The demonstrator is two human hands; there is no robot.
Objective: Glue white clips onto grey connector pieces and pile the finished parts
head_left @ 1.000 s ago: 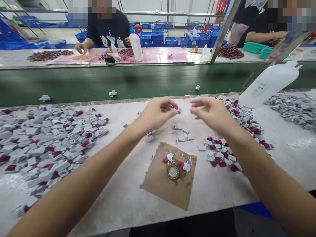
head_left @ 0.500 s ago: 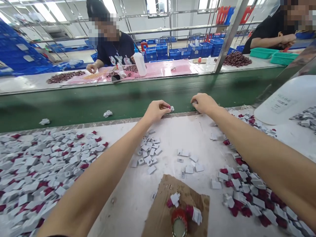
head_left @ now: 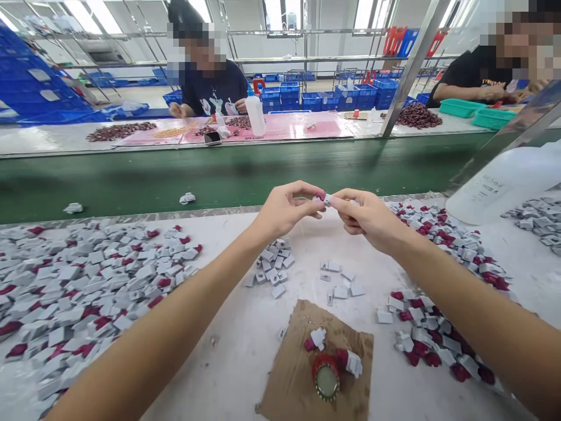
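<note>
My left hand [head_left: 294, 204] pinches a small magenta-and-white piece [head_left: 321, 197] between thumb and fingertips. From the other side, the fingers of my right hand [head_left: 360, 213] close on the white end of that piece. A second whitish bit shows at my right fingers, too small to make out. Below the hands lie a small heap of white block-like pieces [head_left: 275, 262] and several loose white pieces [head_left: 340, 291]. Nearer to me, a brown cardboard sheet [head_left: 289, 374] bears a bottle cap [head_left: 326, 380] and two magenta-and-white pieces [head_left: 350, 361].
Large piles of white and magenta pieces [head_left: 87, 292] cover the left, with more [head_left: 432, 333] at right. A white container [head_left: 486, 184] lies at the right. Beyond the table edge runs a green belt [head_left: 263, 166] carrying two pieces. Two people work across it.
My right hand has come left and inward to meet my left hand at the magenta-and-white piece. My left hand has shifted slightly right. The camera view has shifted a little.
</note>
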